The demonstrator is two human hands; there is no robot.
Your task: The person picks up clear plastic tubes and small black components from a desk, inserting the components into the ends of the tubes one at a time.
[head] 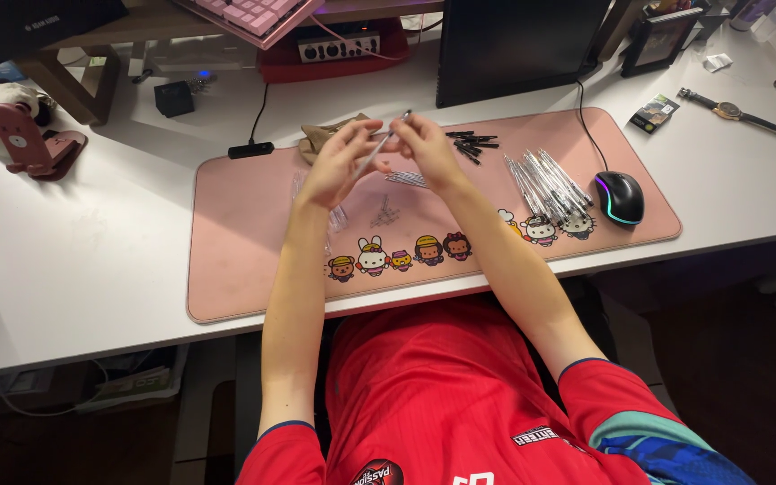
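Pinching one clear pen barrel, fingers of left hand and right hand are closed narrowly; many loose barrels and black parts are judged unassembled.

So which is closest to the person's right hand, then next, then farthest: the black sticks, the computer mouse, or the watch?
Measured from the right hand in the head view:
1. The black sticks, just to the right of that hand, on the pink desk mat.
2. The computer mouse, farther right, near the mat's right end.
3. The watch, off the mat, far right on the white desk.
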